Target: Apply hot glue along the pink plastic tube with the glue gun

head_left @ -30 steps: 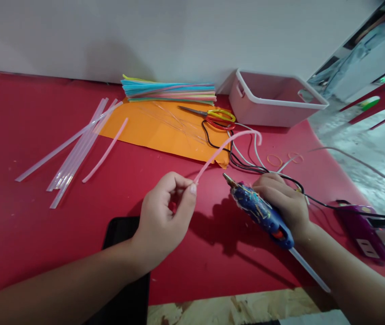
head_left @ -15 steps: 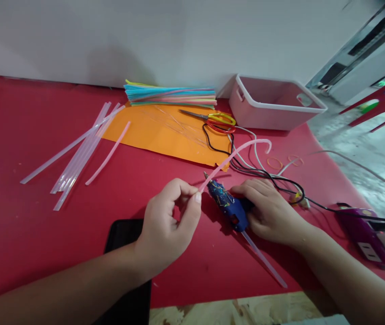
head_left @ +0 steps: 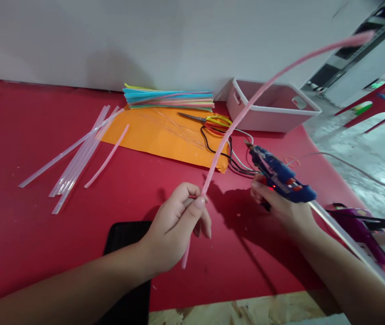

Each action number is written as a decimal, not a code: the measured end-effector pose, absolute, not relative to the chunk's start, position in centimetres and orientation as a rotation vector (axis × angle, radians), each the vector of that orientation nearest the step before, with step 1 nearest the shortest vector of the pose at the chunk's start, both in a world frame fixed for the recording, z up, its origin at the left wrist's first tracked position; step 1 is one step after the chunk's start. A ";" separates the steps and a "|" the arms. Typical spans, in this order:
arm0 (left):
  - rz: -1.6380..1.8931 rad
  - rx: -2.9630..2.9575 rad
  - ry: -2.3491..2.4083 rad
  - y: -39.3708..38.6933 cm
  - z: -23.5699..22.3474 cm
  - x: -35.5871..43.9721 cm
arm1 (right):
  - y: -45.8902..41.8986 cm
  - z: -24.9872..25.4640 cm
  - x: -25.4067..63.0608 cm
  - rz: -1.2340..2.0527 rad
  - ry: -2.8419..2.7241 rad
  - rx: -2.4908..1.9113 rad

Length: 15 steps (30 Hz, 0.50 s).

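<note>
My left hand point(head_left: 179, 228) pinches a long pink straw point(head_left: 246, 108) near its lower end; the straw rises in a curve up and to the right, over the white basket. My right hand point(head_left: 280, 205) grips a blue hot glue gun point(head_left: 280, 174) lifted off the red table point(head_left: 26, 225), nozzle pointing up-left towards the straw, a clear glue stick point(head_left: 344, 237) jutting from its back. The gun's black and white cords point(head_left: 233, 160) trail over the table.
Clear glue sticks point(head_left: 74, 155) and a short pink straw point(head_left: 106, 155) lie at the left. An orange sheet point(head_left: 158, 133), scissors point(head_left: 209, 121), a bundle of coloured straws point(head_left: 168, 97) and a white basket point(head_left: 273, 108) sit at the back. A black phone point(head_left: 125, 243) lies near me, a purple power strip point(head_left: 364, 225) at right.
My right hand has lifted the glue gun off the table and turned it upright. My left hand has swung the pink straw up, so its far end now points high to the right.
</note>
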State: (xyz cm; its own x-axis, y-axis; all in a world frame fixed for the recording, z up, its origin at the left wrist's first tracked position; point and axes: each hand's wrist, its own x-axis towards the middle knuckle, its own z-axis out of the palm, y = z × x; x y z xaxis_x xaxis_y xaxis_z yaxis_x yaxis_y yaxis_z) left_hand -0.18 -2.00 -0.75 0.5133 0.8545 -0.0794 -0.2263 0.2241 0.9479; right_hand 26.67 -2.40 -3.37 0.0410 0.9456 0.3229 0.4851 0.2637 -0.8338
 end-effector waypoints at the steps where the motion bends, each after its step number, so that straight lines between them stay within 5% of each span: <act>1: 0.791 1.066 0.665 -2.0 -0.7 -0.1 | -2.3 -3.4 26.6 0.717 -1.492 -1.337; 15: 0.375 1.332 0.794 -2.6 -1.2 -0.1 | -2.7 -2.2 24.0 1.269 -0.578 -1.103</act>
